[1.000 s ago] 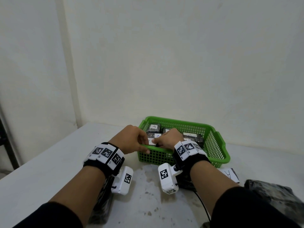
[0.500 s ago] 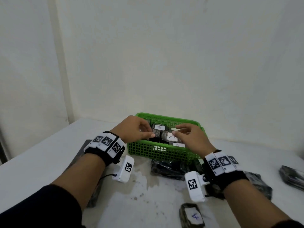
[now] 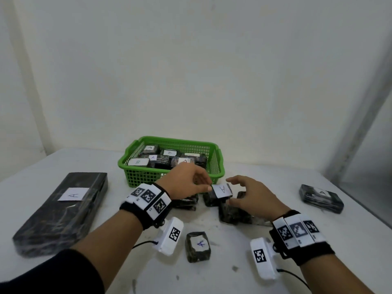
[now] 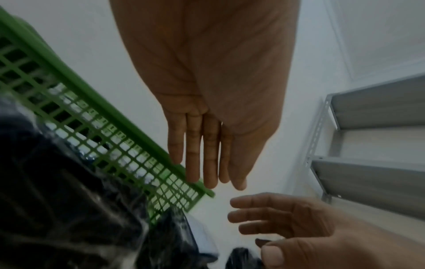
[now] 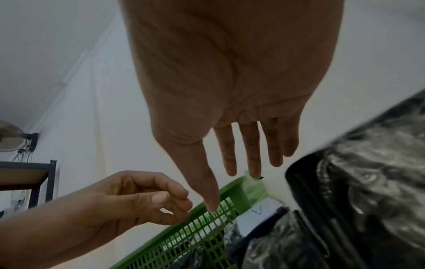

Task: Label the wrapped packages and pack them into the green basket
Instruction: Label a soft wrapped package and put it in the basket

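**Hands meet over "A"-labelled pkg in front of green basket**

A small dark wrapped package (image 3: 218,195) with a white label (image 3: 222,190) marked "A" is seen on the white table (image 3: 275,183), just in front of the green basket (image 3: 148,179). The left hand (image 3: 186,184) is held over it w/ fingertips drawn together at the label's left edge; whether the label is actually pinched can't be told, since the right-wrist view shows thumb and fingers bunched w/ nothing visibly between them. The right hand (image 3: 252,198) is spread loosely at the pkg's right side, fingers relaxed and apart, thumb low beside the pkg; nothing is gripped.

Inside the basket, several wrapped pkgs are packed side by side, labels marked "A" and "B" facing up. More dark wrapped pkgs are lying under and beside both hands, their labels hidden.

Elsewhere on the table: a long flat wrapped package (image 3: 61,211) labelled "A" at far left; a small wrapped block (image 3: 198,247) labelled "A" near the table's front, between the wrists; another labelled package (image 3: 321,198) well apart at far right. A grey metal shelf (image 4: 368,145) is caught in the left-wrist view, by the wall.
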`<act>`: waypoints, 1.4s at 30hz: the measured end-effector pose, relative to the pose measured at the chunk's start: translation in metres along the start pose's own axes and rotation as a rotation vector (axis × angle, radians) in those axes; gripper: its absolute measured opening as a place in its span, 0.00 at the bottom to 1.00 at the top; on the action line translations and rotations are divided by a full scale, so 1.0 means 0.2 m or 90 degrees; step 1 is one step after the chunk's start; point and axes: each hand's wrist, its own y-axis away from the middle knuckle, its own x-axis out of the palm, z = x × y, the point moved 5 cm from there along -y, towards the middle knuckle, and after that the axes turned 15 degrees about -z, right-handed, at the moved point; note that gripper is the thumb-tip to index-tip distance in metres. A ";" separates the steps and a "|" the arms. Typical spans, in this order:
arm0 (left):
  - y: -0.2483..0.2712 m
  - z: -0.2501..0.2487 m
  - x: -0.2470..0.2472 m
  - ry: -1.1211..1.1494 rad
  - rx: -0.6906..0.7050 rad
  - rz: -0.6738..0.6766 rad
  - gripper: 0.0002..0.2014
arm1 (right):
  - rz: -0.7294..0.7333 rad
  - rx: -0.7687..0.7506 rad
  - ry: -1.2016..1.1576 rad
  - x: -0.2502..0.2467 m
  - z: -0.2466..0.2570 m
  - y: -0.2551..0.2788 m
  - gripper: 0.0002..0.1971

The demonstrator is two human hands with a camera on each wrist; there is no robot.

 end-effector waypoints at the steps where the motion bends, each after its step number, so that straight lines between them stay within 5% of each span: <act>1: 0.01 -0.01 0.04 -0.005 -0.003 0.020 0.08 | 0.010 -0.003 0.017 0.00 -0.02 0.02 0.33; 10: -0.03 -0.18 0.32 -0.093 0.033 0.104 0.28 | 0.062 -0.002 0.142 -0.10 -0.19 0.06 0.42; 15: -0.13 -0.28 0.49 -0.201 0.037 0.177 0.41 | 0.068 0.078 0.174 -0.16 -0.37 0.03 0.42; 21: -0.19 -0.32 0.60 -0.259 0.012 0.186 0.34 | 0.032 0.129 0.027 -0.18 -0.48 0.04 0.43; 24: -0.22 -0.32 0.57 -0.182 -0.011 0.156 0.35 | -0.001 0.143 -0.077 -0.22 -0.53 0.04 0.45; 28: -0.24 -0.25 0.46 0.106 -0.117 0.088 0.32 | -0.075 0.166 -0.354 -0.30 -0.52 0.07 0.41; 34: -0.18 -0.20 0.25 0.387 -0.183 -0.056 0.33 | -0.049 0.195 -0.661 -0.21 -0.29 0.04 0.32; 37: -0.12 -0.16 0.16 0.430 -0.184 -0.098 0.38 | -0.045 0.170 -0.709 -0.15 -0.12 0.00 0.31; 42: -0.02 -0.02 -0.01 0.413 -0.193 -0.164 0.32 | 0.012 0.162 -0.735 -0.01 0.11 -0.07 0.29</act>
